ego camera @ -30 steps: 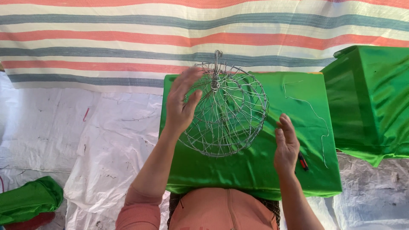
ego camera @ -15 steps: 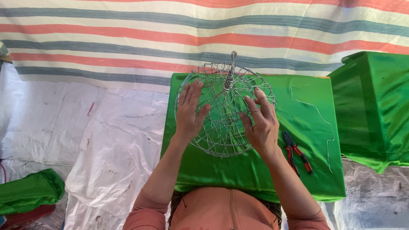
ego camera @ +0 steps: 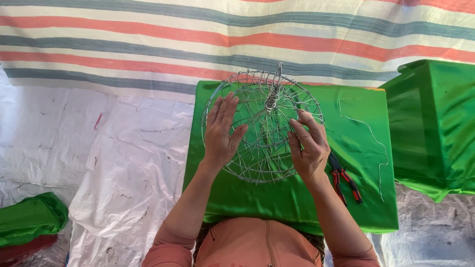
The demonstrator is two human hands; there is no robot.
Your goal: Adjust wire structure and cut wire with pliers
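At the bottom edge the person's torso, in a salmon-pink top (ego camera: 257,244), was cut off by the frame, and only the forearms and hands could be followed upward. The near edge of the worktop (ego camera: 277,205), covered in shiny green cloth, was partly hidden behind that torso.

The left hand (ego camera: 221,133) was laid flat on the left side of a round wire basket frame (ego camera: 262,126), its fingers (ego camera: 227,111) spread wide and pressed against the mesh without closing round any wire. The right hand (ego camera: 309,146) was laid on the right side in the same way, fingers (ego camera: 304,128) extended and slightly splayed, palm down; nothing was gripped by it. The parts of the frame beneath both palms were concealed. The frame itself lay in the middle of the worktop, and a twisted wire stem (ego camera: 275,86) was seen rising from its centre.

Just right of the right wrist, red-handled pliers (ego camera: 345,183) were lying on the cloth, their head partly covered by the hand. A thin loose wire (ego camera: 378,143) was traced further right, hard to make out against the green.

Beside the worktop, white plastic sheeting (ego camera: 118,163) was spread on the ground, with a folded green cloth (ego camera: 29,217) at the lower left, cut by the frame. A second green-draped block (ego camera: 433,123) stood at the right, also cut off. Beyond everything, a striped tarpaulin (ego camera: 198,39) filled the background.
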